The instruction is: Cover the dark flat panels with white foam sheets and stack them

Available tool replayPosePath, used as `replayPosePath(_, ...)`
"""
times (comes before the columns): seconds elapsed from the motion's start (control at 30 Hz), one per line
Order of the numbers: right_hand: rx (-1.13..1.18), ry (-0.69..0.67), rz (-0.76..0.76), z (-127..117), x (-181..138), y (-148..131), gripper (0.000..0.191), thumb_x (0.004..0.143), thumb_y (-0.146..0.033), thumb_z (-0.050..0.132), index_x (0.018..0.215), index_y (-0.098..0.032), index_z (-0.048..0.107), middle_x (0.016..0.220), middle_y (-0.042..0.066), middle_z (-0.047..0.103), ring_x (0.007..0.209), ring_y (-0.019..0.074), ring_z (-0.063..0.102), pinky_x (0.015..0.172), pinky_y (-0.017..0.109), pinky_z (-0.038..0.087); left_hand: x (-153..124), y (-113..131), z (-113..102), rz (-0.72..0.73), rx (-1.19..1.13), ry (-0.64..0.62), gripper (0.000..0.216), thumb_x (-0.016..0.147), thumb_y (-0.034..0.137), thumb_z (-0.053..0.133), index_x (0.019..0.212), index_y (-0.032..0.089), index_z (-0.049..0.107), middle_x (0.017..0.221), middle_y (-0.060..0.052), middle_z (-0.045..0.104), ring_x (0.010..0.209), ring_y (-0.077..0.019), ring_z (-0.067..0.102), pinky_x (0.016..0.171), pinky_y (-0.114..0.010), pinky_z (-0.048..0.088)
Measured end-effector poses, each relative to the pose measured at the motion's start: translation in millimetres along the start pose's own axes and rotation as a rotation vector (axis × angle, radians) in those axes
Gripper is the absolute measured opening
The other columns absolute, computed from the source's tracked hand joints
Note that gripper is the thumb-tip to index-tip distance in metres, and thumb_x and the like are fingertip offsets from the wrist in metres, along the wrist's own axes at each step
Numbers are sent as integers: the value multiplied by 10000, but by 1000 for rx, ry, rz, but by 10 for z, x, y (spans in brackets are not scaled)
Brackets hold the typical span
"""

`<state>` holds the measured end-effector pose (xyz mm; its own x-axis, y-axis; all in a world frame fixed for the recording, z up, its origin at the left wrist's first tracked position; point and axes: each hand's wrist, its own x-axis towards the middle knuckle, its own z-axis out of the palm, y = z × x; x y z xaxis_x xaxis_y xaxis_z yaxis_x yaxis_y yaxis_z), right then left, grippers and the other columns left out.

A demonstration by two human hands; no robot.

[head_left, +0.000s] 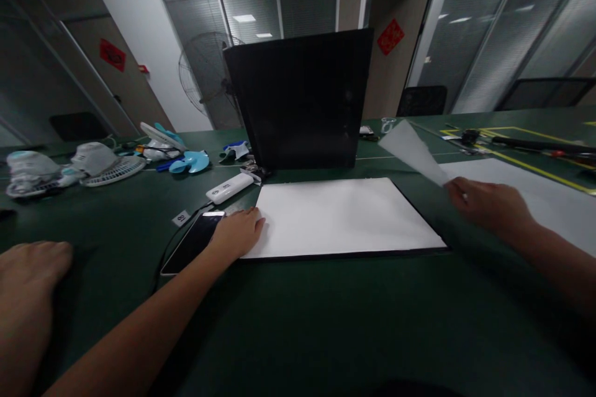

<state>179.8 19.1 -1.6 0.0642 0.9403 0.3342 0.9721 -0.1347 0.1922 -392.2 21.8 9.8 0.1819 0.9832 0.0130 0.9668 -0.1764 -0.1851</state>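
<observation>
A white panel (pixel 344 217) lies on the dark green table (pixel 326 322), glass partitions (pixel 305 9) beyond it. Behind the panel a black board (pixel 302 99) stands on edge; to the panel's left are a phone (pixel 192 244) and, farther off, another person's hand (pixel 32 273). My left hand (pixel 238 232) reaches the panel's left edge; I cannot tell whether its fingers grip. Right of the panel, my right hand (pixel 491 201) hovers, fingers pinching a thin sheet (pixel 413 152).

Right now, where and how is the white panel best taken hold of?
Probably by its right edge, coming in low from the right: the white panel lies flat, and that side borders bare table, while the left grip covers part of the left edge and the phone lies just beyond.
</observation>
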Motion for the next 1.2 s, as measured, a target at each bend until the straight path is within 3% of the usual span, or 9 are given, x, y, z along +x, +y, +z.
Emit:
replayPosePath(0.1,165,-7,-441,-2,-96,-278,423,1065,-413,420,1218,-194,748,1182,132,748,982,228,705,878,364,525,-5,13,-19,-7,-2,-8,468,1094,397,325,1353,141,619,1338,-181,707,1190,-353,692,948,-481,557)
replayPosePath(0.2,360,37,-794,-21,-206,-579,366,1064,-370,468,1219,-216,761,1152,93,764,952,193,722,844,350,574,-3,17,-17,-17,-3,-15,484,1093,405,322,1377,136,606,1356,-185,697,1194,-361,689,944,-499,563)
replayPosePath(0.37,496,41,-914,-179,-366,-960,334,1058,-361,516,1303,-262,720,1203,55,751,997,173,725,840,345,611,7,2,20,-10,8,3,472,1095,395,327,1368,136,612,1379,-182,687,1215,-343,683,965,-476,562)
replayPosePath(0.5,512,49,-786,-224,-351,-973,415,1052,-444,493,1390,-293,682,1328,61,711,1110,221,708,909,418,613,7,-3,34,1,8,12,467,1096,387,332,1358,126,615,1360,-184,697,1209,-339,687,972,-470,560)
replayPosePath(0.63,342,57,-295,-136,-180,-721,576,1024,-625,403,1362,-278,716,1299,127,713,1050,327,711,855,542,599,5,5,28,-15,20,6,460,1095,394,334,1341,132,620,1327,-177,714,1180,-346,701,936,-466,571)
replayPosePath(0.7,252,-30,-73,-84,-93,-537,689,1011,-689,326,1377,-250,710,1252,178,717,991,372,704,770,566,587,8,5,31,-13,19,11,464,1096,394,334,1353,130,616,1339,-181,708,1202,-346,692,949,-466,567)
replayPosePath(0.8,170,-166,125,-24,-10,-287,822,986,-752,238,1342,-194,726,1129,237,723,923,415,685,718,600,556,12,-1,39,1,12,21,470,1098,395,338,1364,126,616,1348,-193,701,1228,-343,682,978,-463,555)
replayPosePath(0.93,184,-228,169,15,27,-160,841,961,-770,241,1268,-180,755,1084,243,721,906,429,673,738,632,539,13,-8,46,1,2,15,479,1094,388,331,1370,119,615,1362,-197,693,1216,-359,684,966,-487,562)
replayPosePath(1.2,223,-174,40,15,-29,-378,844,971,-783,241,1222,-180,776,933,202,736,728,326,669,613,503,542,5,-6,24,2,-37,1,570,1108,446,228,1381,127,613,1385,-200,682,1220,-381,678,966,-548,562)
